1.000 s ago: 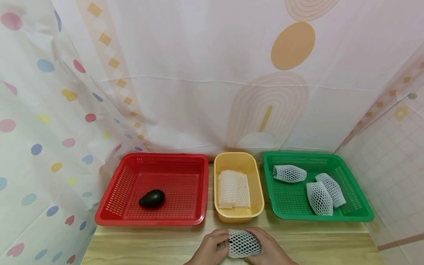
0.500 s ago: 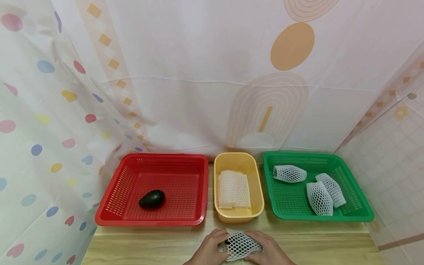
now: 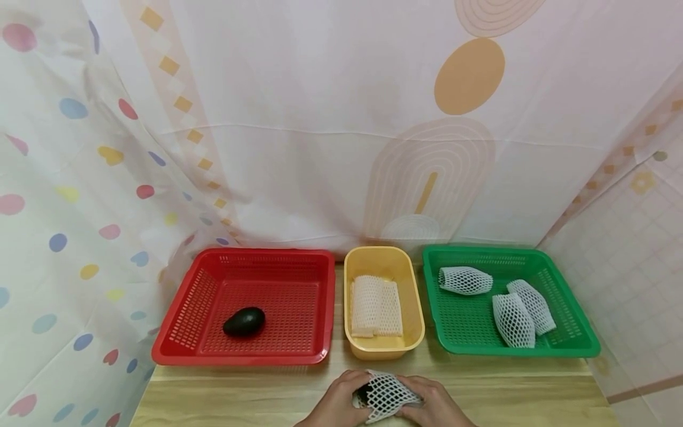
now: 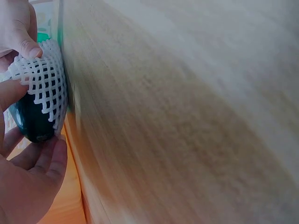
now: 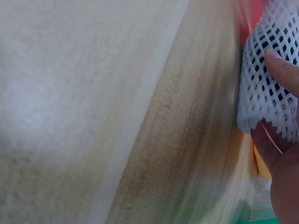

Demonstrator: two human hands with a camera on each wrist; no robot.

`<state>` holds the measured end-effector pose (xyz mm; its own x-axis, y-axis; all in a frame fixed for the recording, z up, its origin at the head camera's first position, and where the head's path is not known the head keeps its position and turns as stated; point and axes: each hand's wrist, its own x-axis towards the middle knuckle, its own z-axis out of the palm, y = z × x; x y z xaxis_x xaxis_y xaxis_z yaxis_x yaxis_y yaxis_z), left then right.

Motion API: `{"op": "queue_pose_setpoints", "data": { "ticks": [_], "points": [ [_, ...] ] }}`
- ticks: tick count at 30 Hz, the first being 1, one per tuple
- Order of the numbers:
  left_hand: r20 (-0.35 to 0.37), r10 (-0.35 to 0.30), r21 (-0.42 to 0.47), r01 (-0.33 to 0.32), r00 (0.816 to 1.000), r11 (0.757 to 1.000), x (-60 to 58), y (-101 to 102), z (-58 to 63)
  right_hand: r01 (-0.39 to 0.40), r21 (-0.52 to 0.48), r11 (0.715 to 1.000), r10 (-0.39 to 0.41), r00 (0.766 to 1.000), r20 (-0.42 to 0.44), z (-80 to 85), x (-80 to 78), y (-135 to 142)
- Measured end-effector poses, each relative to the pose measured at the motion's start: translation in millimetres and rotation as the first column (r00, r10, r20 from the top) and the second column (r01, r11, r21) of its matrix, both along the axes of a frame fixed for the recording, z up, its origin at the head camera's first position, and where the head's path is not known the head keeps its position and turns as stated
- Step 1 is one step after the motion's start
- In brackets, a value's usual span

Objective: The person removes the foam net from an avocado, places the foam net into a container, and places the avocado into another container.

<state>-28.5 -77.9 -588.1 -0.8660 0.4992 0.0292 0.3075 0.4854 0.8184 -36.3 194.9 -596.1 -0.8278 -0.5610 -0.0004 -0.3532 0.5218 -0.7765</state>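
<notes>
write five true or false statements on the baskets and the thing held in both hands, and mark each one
1. The red basket has one bare dark fruit in it. True.
2. The green basket is empty. False: three netted pieces lie in it.
3. The yellow basket stands between the red and green ones. True.
4. The held fruit is fully covered by its white net. False: its end at the left grip is bare.
5. The right grip holds the rim of a basket. False: it holds the white net around the held fruit.
</notes>
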Motion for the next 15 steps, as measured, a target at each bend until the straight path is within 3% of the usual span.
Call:
{"op": "queue_pose_setpoints", "data": {
  "ticks": [3,10,15],
  "points": [
    [-0.004,-0.005,-0.008,0.005,1.000,1.000,0.2,-0.3,0.5,-0.003,-0.008,1.000,0.003,1.000,-0.020,0.1,0.5,-0.7],
    [0.080,0.005,-0.017,-0.003,0.997,1.000,0.5,0.9,3.0,-0.008,-0.063,0.998,0.004,0.998,-0.058,-0.2,2.6,-3.7],
    [0.029,-0.007,-0.023,0.008,1.000,1.000,-0.1,1.3,2.7,0.001,-0.080,0.997,-0.005,0.998,-0.058,2.0,2.9,-6.7]
  ]
}}
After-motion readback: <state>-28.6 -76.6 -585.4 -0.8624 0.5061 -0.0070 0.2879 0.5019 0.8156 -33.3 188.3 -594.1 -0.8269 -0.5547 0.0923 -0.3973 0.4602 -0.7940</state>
